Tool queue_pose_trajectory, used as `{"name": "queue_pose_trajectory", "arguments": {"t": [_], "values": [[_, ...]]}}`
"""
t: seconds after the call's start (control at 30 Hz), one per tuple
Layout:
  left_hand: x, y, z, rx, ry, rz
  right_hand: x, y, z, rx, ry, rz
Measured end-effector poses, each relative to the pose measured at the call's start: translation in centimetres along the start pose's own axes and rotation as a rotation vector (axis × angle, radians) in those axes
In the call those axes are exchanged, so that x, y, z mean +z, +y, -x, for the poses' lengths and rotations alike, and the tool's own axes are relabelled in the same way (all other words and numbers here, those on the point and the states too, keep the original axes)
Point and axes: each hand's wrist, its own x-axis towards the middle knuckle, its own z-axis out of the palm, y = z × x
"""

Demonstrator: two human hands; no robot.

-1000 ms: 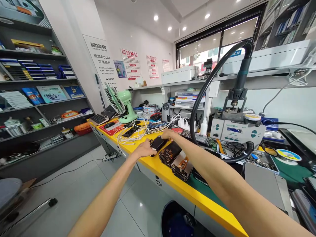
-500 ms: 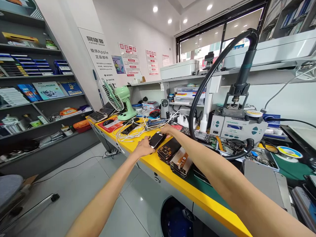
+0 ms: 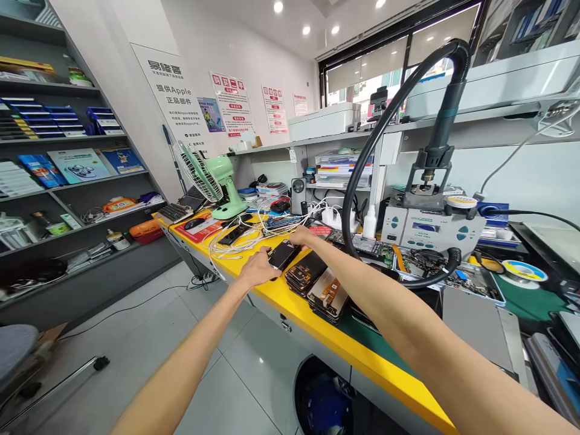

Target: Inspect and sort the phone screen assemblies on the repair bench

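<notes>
My left hand [image 3: 257, 267] is closed on the near-left edge of some black phone screens [image 3: 283, 255], which look stacked. My right hand [image 3: 301, 237] grips their far-right end, its fingers partly hidden behind my wrist. The screens are at the yellow bench top; I cannot tell whether they rest on it. Just to the right is a stack of phone screens with dark backs [image 3: 305, 270]. Beside that stands another stack with a grey back and an orange ribbon cable [image 3: 327, 295], partly under my right forearm.
White cables [image 3: 226, 246] lie tangled left of my hands near a black phone [image 3: 234, 234]. A green fan [image 3: 226, 187] stands farther back. To the right are a grey soldering station [image 3: 428, 232] and a thick black hose [image 3: 357, 175]. Below the bench sits a bin [image 3: 324, 399].
The view has shifted slightly, so the whole scene sits a little higher and more to the left. Both hands keep their hold on the phone screens.
</notes>
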Motion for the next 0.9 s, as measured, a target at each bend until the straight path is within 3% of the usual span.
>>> {"name": "queue_pose_trajectory", "arguments": {"t": [0.2, 0.53, 0.9], "values": [[-0.4, 0.3, 0.2, 0.01, -0.015, -0.008, 0.2, -0.2, 0.8, -0.016, 0.01, 0.081], [0.3, -0.4, -0.4, 0.053, -0.01, -0.071, 1.1, 0.6, -0.2, -0.087, 0.074, 0.181], [-0.5, 0.3, 0.0, 0.123, -0.034, -0.057, 0.4, 0.7, 1.4, -0.098, 0.087, 0.237]]}}
